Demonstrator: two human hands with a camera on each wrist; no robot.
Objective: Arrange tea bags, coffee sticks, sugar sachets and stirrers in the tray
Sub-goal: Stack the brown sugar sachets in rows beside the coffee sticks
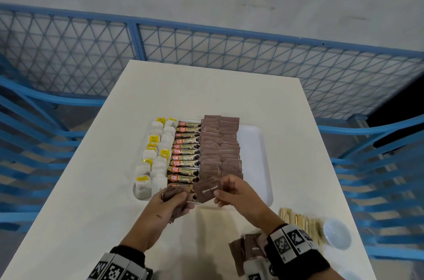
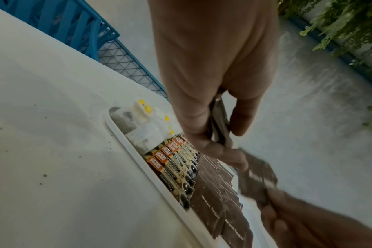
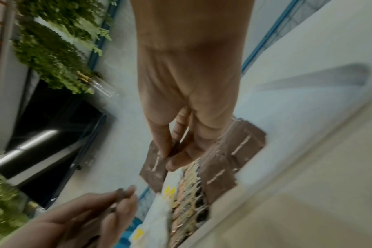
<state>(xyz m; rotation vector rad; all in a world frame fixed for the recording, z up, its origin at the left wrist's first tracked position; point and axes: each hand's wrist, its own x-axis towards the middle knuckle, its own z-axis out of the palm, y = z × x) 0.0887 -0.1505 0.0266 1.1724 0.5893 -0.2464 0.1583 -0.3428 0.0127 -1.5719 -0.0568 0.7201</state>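
The right hand point(image 1: 231, 190) pinches one brown sugar sachet point(image 1: 207, 189) just above the tray point(image 1: 257, 165)'s near edge; the left hand point(image 1: 171, 201) grips a spare bundle beside it.

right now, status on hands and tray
Left hand grips spare brown sachets. Right hand pinches one sachet over tray. Stirrers on table, untouched.

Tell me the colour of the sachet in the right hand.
Brown with pale lettering; the sachet shows best in the head view.
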